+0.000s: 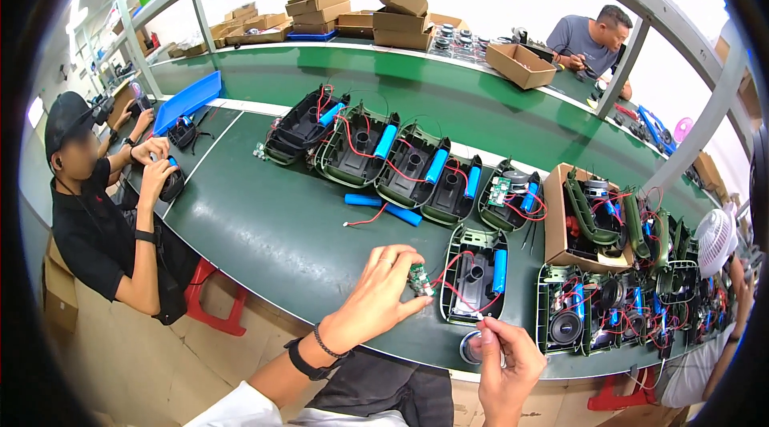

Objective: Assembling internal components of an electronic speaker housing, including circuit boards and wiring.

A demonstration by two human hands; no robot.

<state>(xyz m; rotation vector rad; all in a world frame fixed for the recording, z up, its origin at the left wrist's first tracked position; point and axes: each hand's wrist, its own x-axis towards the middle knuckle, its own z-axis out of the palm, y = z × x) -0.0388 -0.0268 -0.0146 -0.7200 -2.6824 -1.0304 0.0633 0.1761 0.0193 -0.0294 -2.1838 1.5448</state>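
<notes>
My left hand [375,292] is closed on the edge of a small green circuit board [420,279], held just left of an open green-rimmed housing [481,287]. A blue cylindrical battery [500,271] lies along the housing's right side, and red wires cross its dark inside and reach toward the board. At the housing's lower edge my right hand [513,361] pinches thumb and fingertips together beside a red wire. What sits in that pinch is too small to make out. A round, silver-rimmed part [470,349] is partly hidden behind the right hand.
Several similar open housings [355,151] stand in a row along the green belt [336,66]. Loose blue batteries [383,209] lie before them. At right are a cardboard box [559,223] of housings and housings with speakers [566,327]. Co-workers sit at left [96,211] and across the belt [589,46].
</notes>
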